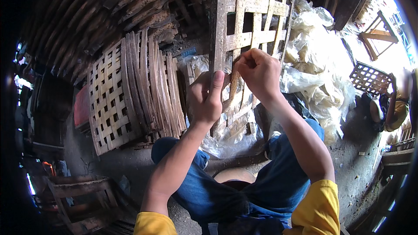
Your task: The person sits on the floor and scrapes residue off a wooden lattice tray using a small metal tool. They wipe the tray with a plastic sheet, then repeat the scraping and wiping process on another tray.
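A woven bamboo lattice panel (pixel 240 18) stands upright before me, tilted slightly, with a dark wooden rail (pixel 218 23) along its left side. My left hand (pixel 206 99) wraps around the lower part of that rail, thumb up. My right hand (pixel 259 73) has thumb and fingers pinched together on a narrow bamboo strip of the lattice, just right of the rail. The exact pinch point is partly hidden by the fingers. Crumpled clear plastic sheeting (pixel 225 145) lies under and behind the panel's lower end, between my feet.
Several woven bamboo panels (pixel 107 98) lean stacked at left. Plastic sheets (pixel 316 52) are heaped at right. Beyond them, another person (pixel 396 111) holds a lattice panel (pixel 369 77). A wooden frame (pixel 80 191) stands lower left; a round seat (pixel 235 174) shows between my legs.
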{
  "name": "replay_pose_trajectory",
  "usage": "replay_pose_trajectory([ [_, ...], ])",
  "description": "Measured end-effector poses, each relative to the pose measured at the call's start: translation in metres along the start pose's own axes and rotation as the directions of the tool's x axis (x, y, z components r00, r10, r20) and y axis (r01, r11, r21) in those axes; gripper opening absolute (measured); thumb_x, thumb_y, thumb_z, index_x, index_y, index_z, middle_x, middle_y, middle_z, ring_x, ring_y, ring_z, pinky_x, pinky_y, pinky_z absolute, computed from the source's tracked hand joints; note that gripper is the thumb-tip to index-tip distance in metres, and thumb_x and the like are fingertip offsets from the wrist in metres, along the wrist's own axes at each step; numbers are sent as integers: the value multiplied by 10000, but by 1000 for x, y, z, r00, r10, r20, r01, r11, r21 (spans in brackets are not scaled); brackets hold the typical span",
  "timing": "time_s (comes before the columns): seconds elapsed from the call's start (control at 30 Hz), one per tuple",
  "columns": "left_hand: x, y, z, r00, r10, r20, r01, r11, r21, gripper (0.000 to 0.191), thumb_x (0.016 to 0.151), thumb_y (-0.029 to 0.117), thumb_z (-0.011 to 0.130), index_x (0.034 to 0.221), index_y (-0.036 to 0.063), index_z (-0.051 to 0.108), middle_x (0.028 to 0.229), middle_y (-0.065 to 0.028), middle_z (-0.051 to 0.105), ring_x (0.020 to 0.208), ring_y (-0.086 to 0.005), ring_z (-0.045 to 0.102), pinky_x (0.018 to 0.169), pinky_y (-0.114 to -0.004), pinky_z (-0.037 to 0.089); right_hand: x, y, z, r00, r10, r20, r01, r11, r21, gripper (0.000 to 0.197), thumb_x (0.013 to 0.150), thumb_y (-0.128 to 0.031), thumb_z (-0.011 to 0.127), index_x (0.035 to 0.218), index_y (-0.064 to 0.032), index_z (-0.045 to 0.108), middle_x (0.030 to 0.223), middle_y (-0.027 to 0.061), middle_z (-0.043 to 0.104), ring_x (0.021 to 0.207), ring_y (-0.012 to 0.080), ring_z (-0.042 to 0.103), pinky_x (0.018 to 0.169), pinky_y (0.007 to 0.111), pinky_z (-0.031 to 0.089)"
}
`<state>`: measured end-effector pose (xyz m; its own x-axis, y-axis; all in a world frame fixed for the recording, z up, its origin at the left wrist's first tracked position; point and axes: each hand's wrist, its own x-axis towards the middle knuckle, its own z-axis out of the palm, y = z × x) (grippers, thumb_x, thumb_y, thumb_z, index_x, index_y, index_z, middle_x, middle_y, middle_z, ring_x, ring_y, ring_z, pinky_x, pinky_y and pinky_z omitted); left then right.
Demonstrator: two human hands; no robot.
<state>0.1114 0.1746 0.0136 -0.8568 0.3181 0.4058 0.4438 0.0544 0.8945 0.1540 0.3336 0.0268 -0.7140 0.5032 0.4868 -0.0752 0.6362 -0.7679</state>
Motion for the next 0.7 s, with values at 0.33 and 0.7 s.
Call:
replay_pose_trajectory([
  [0.33,2,8,-3,999,11,40,-10,1000,-29,435,1008,374,605,786,5,658,632,-29,589,612,-104,499,581,-288,369,18,2,-18,977,-27,-214,26,1000,-6,155,866,-211,780,835,-68,731,703,66,688,551,121,589,546,297,477],
  [0.7,-3,7,1,991,-40,132,71,968,-242,418,1035,346,587,837,-5,699,637,51,530,631,-56,426,587,-258,336,26,9,-40,879,-419,-229,383,905,-187,191,811,-42,777,982,-124,757,914,36,665,682,155,618,588,304,501],
])
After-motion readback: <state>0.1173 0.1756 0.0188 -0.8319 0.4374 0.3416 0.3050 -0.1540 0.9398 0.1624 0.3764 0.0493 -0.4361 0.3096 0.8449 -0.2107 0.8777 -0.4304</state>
